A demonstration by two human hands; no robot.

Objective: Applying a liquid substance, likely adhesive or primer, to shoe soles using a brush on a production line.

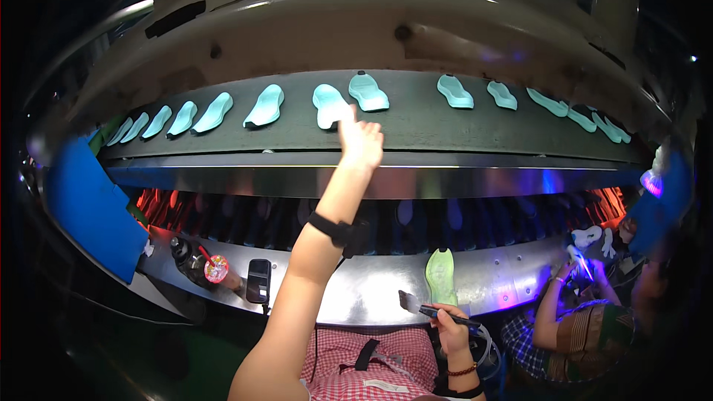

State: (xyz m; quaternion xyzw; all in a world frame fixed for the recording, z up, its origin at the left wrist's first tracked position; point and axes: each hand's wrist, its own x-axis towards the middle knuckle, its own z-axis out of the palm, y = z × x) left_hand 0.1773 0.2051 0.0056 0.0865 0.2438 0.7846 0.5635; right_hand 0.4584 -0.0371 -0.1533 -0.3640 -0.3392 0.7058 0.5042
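Observation:
My left hand (pixel 362 142) is stretched out over the conveyor belt, open, palm partly up and fingers apart. Its thumb side overlaps the lower edge of a pale turquoise shoe sole (pixel 330 104); whether they touch I cannot tell. Just right of that one lies another turquoise sole (pixel 368 93). Down at the metal ledge, my right hand (pixel 451 330) is closed around the dark handle of a flat brush (pixel 410 302), bristles pointing left. Beside the brush a light green shoe sole (pixel 440 276) lies on the ledge, its lower end close to my right fingers.
Several turquoise soles lie spaced along the dark belt (pixel 408 134). A lower level with rollers (pixel 379 223) glows orange at both ends. On the steel ledge (pixel 371 282) stand a phone (pixel 258 281), a drink cup (pixel 216 269) and a dark bottle (pixel 180 250). A co-worker (pixel 587 334) sits right.

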